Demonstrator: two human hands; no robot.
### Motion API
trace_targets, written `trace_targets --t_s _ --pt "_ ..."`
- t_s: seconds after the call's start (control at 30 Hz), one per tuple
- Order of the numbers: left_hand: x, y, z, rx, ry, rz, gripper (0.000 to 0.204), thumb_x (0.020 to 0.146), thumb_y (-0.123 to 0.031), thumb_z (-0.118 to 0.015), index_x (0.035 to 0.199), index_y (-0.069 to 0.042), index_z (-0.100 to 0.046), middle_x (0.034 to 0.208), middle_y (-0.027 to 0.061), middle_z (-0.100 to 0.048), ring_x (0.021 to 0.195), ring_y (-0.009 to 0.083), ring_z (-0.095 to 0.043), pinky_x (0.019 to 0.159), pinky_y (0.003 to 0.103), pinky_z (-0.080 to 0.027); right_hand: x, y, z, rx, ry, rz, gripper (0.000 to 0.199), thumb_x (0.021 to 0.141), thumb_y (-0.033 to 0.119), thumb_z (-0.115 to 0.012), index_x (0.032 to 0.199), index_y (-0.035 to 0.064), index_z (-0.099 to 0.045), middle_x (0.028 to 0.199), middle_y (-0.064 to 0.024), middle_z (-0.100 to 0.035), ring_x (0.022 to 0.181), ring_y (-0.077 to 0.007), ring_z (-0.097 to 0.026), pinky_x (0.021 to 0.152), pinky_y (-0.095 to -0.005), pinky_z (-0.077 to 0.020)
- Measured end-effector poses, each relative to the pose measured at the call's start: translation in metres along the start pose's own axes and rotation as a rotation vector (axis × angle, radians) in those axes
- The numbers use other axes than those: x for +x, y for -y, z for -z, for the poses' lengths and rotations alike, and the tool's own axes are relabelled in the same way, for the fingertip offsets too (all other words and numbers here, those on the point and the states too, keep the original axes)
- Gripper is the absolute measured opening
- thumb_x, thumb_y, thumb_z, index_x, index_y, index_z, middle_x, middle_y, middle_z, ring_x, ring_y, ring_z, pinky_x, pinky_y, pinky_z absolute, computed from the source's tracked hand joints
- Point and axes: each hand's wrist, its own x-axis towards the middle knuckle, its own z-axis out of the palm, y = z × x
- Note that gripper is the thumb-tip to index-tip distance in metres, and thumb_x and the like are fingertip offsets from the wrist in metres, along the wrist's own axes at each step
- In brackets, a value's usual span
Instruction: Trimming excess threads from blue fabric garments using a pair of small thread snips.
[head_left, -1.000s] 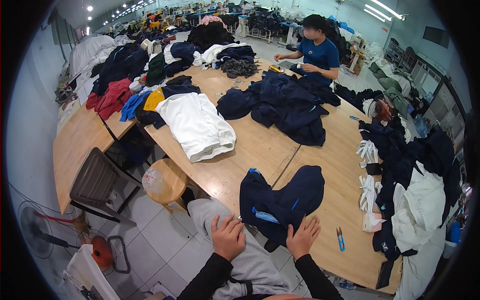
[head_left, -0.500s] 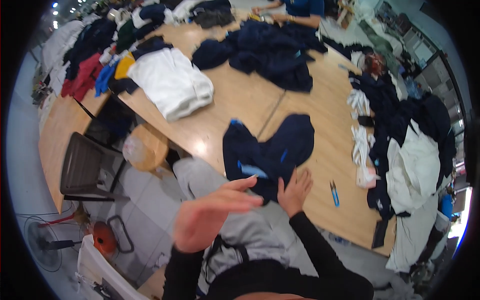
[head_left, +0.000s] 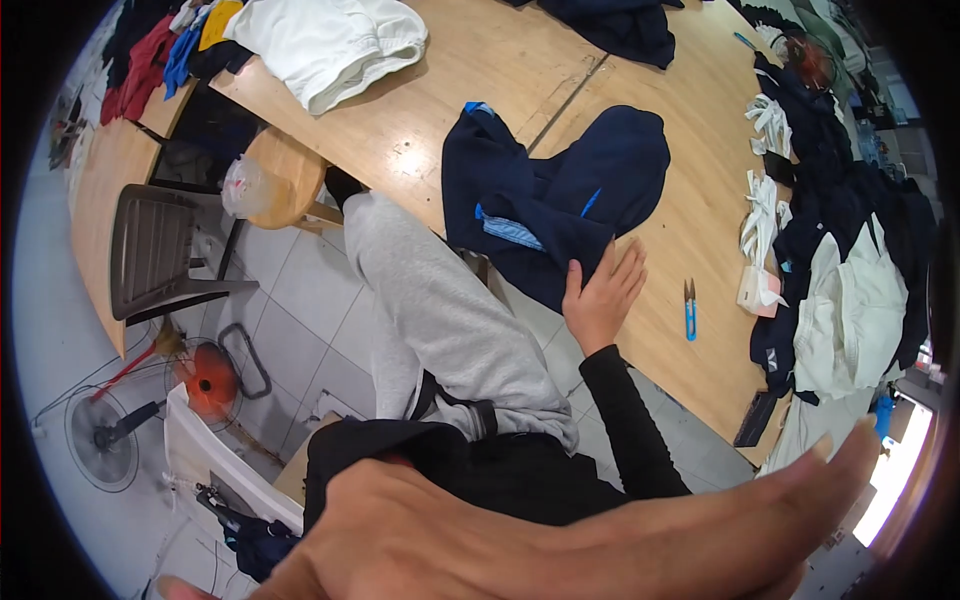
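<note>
A dark navy garment lies bunched on the table edge, part of it hanging over my lap. A light blue striped strip and bright blue bits show on it. My right hand rests open at the garment's near right edge, fingers stretched over the tabletop. Close to the camera, my left hand is raised across the lower part of the view, its fingers stretched out to the right and nothing visible in it. Blue-handled thread snips lie on the table right of my right hand.
A folded white garment lies at the far left of the wooden table. Navy and white clothes, white straps and a small pink-white box line the right edge. A stool and chair stand left.
My left hand has come up from above my lap to close before the camera. The view has tilted downward. My right hand stays by the garment.
</note>
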Motion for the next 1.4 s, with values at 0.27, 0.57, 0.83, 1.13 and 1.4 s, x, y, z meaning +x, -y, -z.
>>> trace_targets --t_s 0.27,0.57,0.83,1.13,1.4 --pt "-0.015 -0.124 0.112 -0.303 0.093 0.061 0.091 0.115 -0.063 -0.027 0.15 0.018 -0.05 0.165 0.036 -0.017 0.164 0.0425 -0.011 0.131 0.055 -0.021 -0.001 0.016 -0.005 0.017 0.056 0.029 0.076 0.103 0.046 -0.063 0.159 -0.0036 -0.047 0.168 -0.0395 -0.032 0.16 -0.0552 -0.025 0.131 -0.0644 -0.0185" --pt "-0.077 -0.104 0.109 0.241 0.093 0.413 0.048 0.117 -0.034 -0.05 0.132 0.007 -0.071 0.125 0.0293 -0.076 0.122 0.0293 -0.075 0.126 0.052 -0.038 -0.001 0.015 -0.014 0.044 -0.043 0.022 0.073 0.105 0.043 -0.064 0.159 -0.0032 -0.046 0.167 -0.0357 -0.038 0.158 -0.0519 -0.029 0.13 -0.0618 -0.0184" --pt "-0.222 -0.097 0.179 0.719 -1.077 0.235 0.024 0.116 -0.014 -0.053 0.125 0.003 -0.068 0.097 0.0114 -0.076 0.07 0.0105 -0.068 0.087 0.026 -0.059 -0.021 0.003 0.014 0.597 -0.252 -0.005 0.046 0.096 0.014 -0.081 0.136 -0.0005 -0.065 0.134 -0.0208 -0.066 0.127 -0.0381 -0.061 0.109 -0.0446 -0.049" --pt "-0.136 -0.057 0.242 0.898 -0.765 0.021 0.045 0.101 0.005 -0.063 0.145 0.002 -0.062 0.143 0.0141 -0.068 0.131 0.0235 -0.066 0.116 0.038 -0.048 -0.016 -0.007 0.022 0.57 0.018 -0.135 0.025 0.093 0.015 -0.085 0.111 0.0024 -0.073 0.089 -0.0094 -0.065 0.088 -0.0263 -0.061 0.077 -0.0405 -0.0506" --pt "-0.11 -0.021 0.367 1.72 -0.663 0.069 0.051 0.094 -0.012 -0.079 0.141 0.003 -0.065 0.139 0.0233 -0.067 0.13 0.0388 -0.063 0.117 0.046 -0.046 -0.015 0.019 -0.008 0.613 -0.31 -0.082 0.009 0.1 0.013 -0.069 0.105 0.0059 -0.066 0.098 -0.0179 -0.07 0.097 -0.0421 -0.065 0.088 -0.0522 -0.0479"
